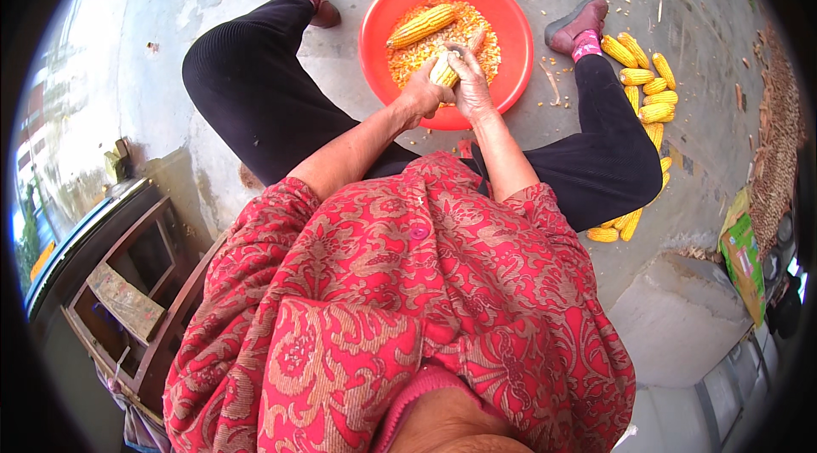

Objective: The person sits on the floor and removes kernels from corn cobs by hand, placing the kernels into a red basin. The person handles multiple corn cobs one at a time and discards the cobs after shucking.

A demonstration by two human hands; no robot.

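A red plastic basin [516,63] stands on the floor between my feet, holding many loose corn kernels [486,47]. Over its near part, my left hand [422,90] grips a corn cob [445,72] from the left side. My right hand [471,84] closes on the same cob from the right, its fingers over the upper end. Part of the held cob is hidden by my fingers. A whole yellow corn cob [421,26] lies on the kernels beyond my hands. Just past my right fingers a paler, reddish cob [477,39] is partly visible.
Several yellow corn cobs [657,112] lie on the concrete floor beyond my right leg. Scattered kernels and husk bits surround the basin. A wooden frame [137,261] stands at lower left. At right are a pale block [686,319] and a green bag [743,261].
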